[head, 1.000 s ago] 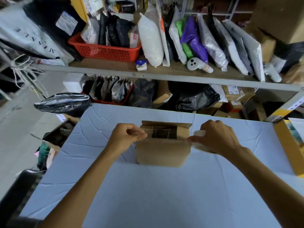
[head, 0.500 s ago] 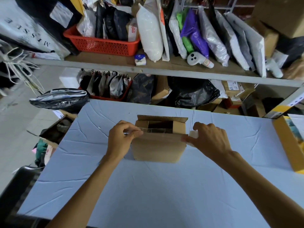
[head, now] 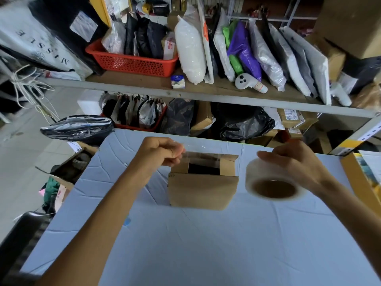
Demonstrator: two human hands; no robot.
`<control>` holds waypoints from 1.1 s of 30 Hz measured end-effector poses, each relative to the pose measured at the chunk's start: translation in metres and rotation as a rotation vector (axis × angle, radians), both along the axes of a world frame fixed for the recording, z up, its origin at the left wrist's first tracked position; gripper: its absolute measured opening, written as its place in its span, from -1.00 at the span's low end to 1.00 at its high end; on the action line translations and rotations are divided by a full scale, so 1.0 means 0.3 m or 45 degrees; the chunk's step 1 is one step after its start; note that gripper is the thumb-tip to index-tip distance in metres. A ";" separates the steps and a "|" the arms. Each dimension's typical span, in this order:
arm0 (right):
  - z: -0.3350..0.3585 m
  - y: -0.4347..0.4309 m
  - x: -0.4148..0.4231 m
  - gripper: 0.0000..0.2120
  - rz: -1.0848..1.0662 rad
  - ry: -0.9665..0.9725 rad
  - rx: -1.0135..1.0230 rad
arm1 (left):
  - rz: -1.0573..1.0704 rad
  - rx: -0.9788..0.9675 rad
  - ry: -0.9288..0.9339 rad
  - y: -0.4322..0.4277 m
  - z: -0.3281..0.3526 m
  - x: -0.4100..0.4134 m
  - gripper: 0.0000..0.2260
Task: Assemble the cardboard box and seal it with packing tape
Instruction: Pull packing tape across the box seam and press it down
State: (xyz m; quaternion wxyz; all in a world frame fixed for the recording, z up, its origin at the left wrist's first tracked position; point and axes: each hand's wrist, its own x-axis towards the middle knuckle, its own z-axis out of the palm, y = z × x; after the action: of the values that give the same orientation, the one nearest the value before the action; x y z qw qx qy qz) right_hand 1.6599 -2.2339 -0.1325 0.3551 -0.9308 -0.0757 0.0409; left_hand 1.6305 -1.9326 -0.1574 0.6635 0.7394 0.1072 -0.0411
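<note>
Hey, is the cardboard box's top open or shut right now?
Open. The box shows a dark gap between its top flaps; the left hand pinches a tape strip over it, the right hand holds the roll.

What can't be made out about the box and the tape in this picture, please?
Head view:
- Box inside: in dark shadow, so contents and bottom seams are unreadable.
- Tape roll: motion-blurred, its far side covered by the right hand.
- Tape strip pinched by the left hand: clear and faint; where it meets the roll is untraceable.
</note>
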 end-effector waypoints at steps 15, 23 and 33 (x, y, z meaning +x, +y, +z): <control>-0.011 0.006 0.046 -0.52 0.179 0.175 -0.034 | 0.164 0.138 0.143 0.059 -0.059 -0.013 -0.93; -0.112 0.054 0.065 -0.42 -0.013 -0.065 -0.708 | 0.150 0.339 -0.027 0.074 -0.157 -0.018 -0.90; -0.201 0.118 0.034 -0.37 -0.062 -0.110 -0.881 | 0.257 0.257 -0.079 0.078 -0.281 -0.059 -0.84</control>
State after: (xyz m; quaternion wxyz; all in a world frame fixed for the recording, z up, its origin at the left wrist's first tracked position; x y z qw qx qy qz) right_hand 1.6700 -2.1986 -0.1928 0.0160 -0.9985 -0.0500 0.0161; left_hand 1.6127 -1.9093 -0.2419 0.5894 0.7887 0.1642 0.0597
